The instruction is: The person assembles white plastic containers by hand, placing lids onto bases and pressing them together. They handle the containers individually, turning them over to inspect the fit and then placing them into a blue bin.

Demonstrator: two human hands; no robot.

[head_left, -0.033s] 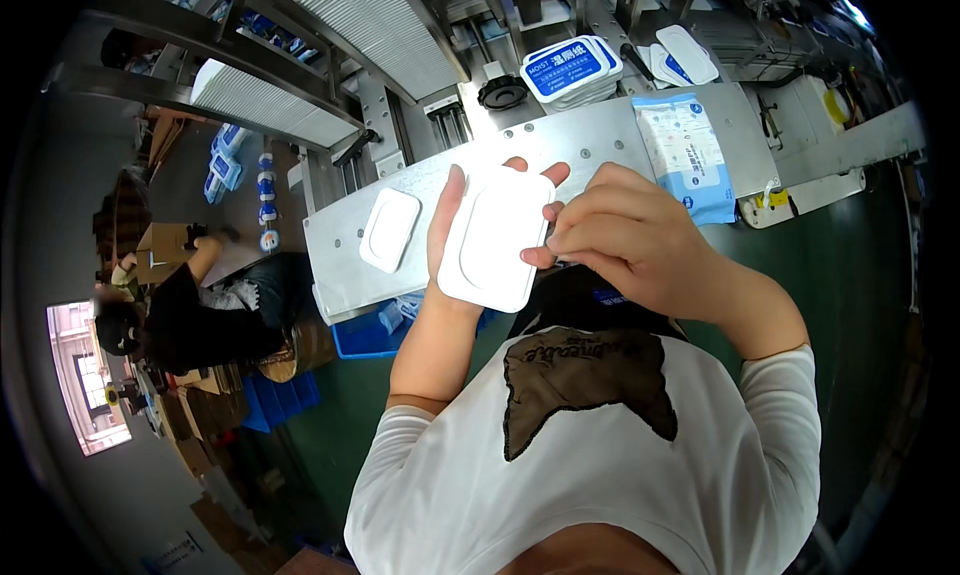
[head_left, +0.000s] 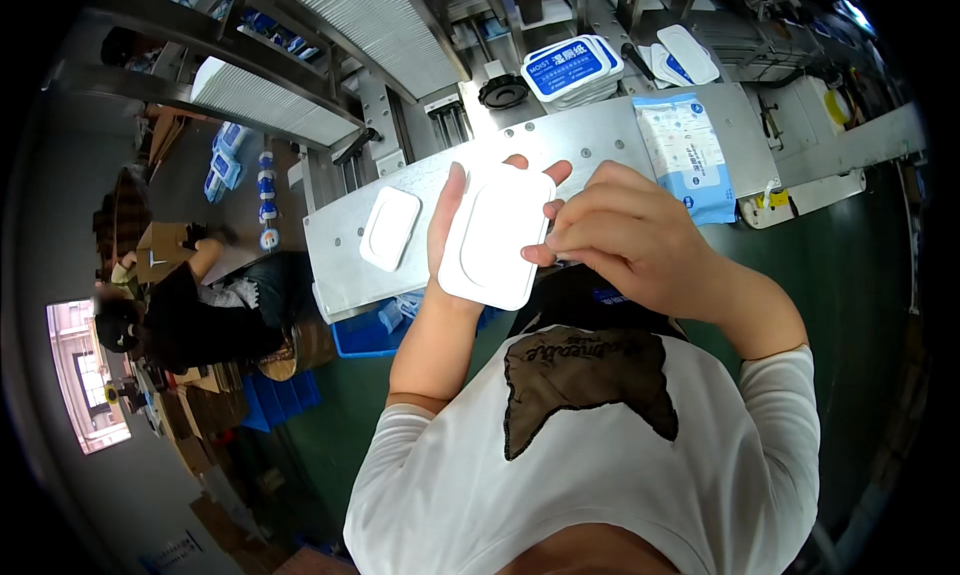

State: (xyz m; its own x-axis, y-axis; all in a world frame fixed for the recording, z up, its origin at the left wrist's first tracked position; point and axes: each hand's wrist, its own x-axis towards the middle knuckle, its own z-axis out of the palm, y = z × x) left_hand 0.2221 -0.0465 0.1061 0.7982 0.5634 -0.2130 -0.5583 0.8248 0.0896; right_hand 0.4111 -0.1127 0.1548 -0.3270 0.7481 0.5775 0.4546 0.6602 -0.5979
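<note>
A white plastic lid [head_left: 497, 240] with rounded corners and a raised oval outline lies tilted in my left hand [head_left: 447, 215]. The left thumb runs along its left side, and fingertips show past its upper and right edges. My right hand [head_left: 635, 233] is closed in a pinch at the lid's right edge, its fingertips touching there; whether anything small is between them is hidden. A second white lid [head_left: 390, 230] rests on the metal table [head_left: 335, 215] to the left of my hands.
Beyond my hands stand a stack of blue-and-white labelled lids [head_left: 572, 73] and loose lids [head_left: 685, 55]. A blue-and-white wipes pack [head_left: 688, 160] lies at the right. Tall lid stacks [head_left: 375, 30] fill the metal frame. A blue crate [head_left: 362, 337] sits below; a co-worker [head_left: 220, 320] is at left.
</note>
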